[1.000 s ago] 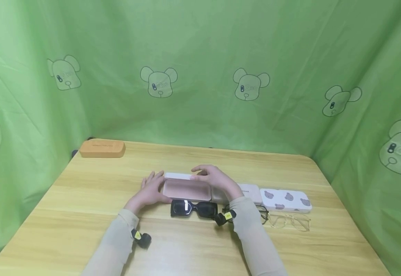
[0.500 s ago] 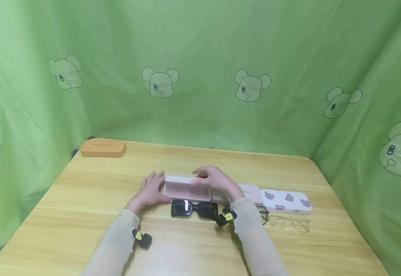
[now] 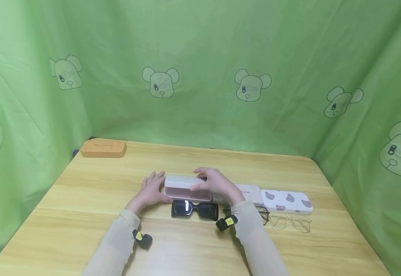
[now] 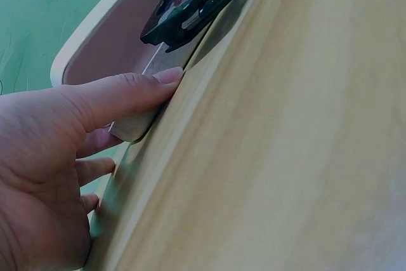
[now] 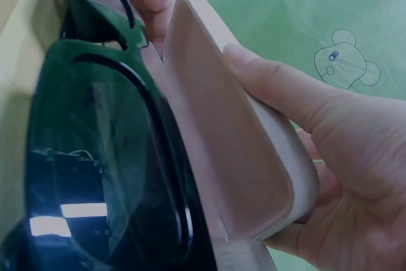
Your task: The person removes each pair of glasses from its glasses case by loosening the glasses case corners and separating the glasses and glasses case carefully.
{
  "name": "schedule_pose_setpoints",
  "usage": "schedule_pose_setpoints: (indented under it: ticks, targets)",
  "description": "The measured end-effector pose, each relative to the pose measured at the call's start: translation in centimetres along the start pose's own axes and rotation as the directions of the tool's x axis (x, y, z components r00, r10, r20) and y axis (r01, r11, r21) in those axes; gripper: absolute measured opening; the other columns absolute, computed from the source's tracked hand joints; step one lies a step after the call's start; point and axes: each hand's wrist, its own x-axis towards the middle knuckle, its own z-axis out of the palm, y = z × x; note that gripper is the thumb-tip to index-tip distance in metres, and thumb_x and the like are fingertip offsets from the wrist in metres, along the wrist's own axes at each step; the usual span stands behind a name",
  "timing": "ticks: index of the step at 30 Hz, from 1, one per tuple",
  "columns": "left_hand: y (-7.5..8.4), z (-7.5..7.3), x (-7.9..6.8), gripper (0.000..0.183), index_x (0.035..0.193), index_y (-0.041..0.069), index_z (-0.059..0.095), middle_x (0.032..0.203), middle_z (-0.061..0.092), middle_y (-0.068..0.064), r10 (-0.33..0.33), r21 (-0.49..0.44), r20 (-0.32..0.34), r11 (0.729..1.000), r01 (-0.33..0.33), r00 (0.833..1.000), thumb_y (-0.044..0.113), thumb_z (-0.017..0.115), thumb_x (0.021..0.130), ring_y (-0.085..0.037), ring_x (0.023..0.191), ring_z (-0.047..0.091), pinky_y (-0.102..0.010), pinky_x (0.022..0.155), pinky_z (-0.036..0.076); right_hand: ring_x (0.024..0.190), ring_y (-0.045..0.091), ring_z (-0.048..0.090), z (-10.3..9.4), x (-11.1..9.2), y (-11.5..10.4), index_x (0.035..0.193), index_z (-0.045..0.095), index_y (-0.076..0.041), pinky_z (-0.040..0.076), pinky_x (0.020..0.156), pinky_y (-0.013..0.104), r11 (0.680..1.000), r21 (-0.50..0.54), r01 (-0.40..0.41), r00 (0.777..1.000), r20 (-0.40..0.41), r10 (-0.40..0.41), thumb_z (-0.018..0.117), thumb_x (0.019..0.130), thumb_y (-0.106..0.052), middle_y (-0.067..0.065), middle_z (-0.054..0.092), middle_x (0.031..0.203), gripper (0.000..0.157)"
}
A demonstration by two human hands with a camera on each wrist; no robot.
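Pale oblong spectacle case point(image 3: 178, 194), pink-lined, lid partly raised, between both hands. Left hand point(image 3: 150, 191): thumb and fingers parted around its left end, gripping. Right hand point(image 3: 216, 182): lid edge pinched between thumb and fingers. Between the wrists: black thick-framed sunglasses point(image 3: 195, 209). Right of the right hand: pale lettered case point(image 3: 251, 193), white bear-print case point(image 3: 288, 201), gold wire-framed eyeglasses point(image 3: 290, 222). Beyond the left hand, well apart: orange oblong case point(image 3: 103, 148).
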Motion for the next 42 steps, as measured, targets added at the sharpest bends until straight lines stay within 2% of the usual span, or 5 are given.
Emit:
schedule_pose_setpoints:
  ticks: [14, 23, 42]
  targets:
    - [0.2, 0.1, 0.3, 0.094, 0.142, 0.003, 0.045, 0.161, 0.024, -0.018, -0.029, 0.021, 0.0, 0.999, 0.029, 1.0, 0.032, 0.086, 0.063, -0.044, 0.15, 0.005, -0.065, 0.119, -0.005, 0.113, 0.023, 0.064, 0.5, 0.2, -0.3, 0.136, 0.055, -0.01, 0.05, 0.103, 0.039, 0.988, -0.15, 0.032, 0.999, -0.027, -0.036, 0.087, 0.066, -0.039, 0.012, 0.067, 0.125, 0.082]
    - [0.0, 0.2, 0.3, 0.091, 0.14, 0.005, 0.049, 0.16, 0.025, -0.019, -0.022, 0.016, -0.002, 1.0, 0.022, 1.0, 0.032, 0.087, 0.062, -0.046, 0.15, 0.005, -0.067, 0.118, -0.005, 0.094, 0.016, 0.064, 0.8, -0.2, -1.0, 0.13, 0.059, -0.008, 0.054, 0.091, 0.036, 0.971, -0.23, 0.07, 0.996, -0.036, -0.08, 0.088, 0.065, -0.038, 0.01, 0.07, 0.115, 0.078]
    - [0.0, 0.1, 0.3, 0.089, 0.139, 0.006, 0.05, 0.16, 0.024, -0.019, -0.026, 0.024, 0.006, 0.999, 0.026, 1.0, 0.032, 0.087, 0.062, -0.046, 0.15, 0.005, -0.066, 0.118, -0.005, 0.085, 0.013, 0.059, 1.2, -0.4, -1.2, 0.133, 0.056, -0.009, 0.053, 0.087, 0.034, 0.947, -0.306, 0.094, 0.994, -0.03, -0.108, 0.089, 0.065, -0.037, 0.003, 0.069, 0.103, 0.081]
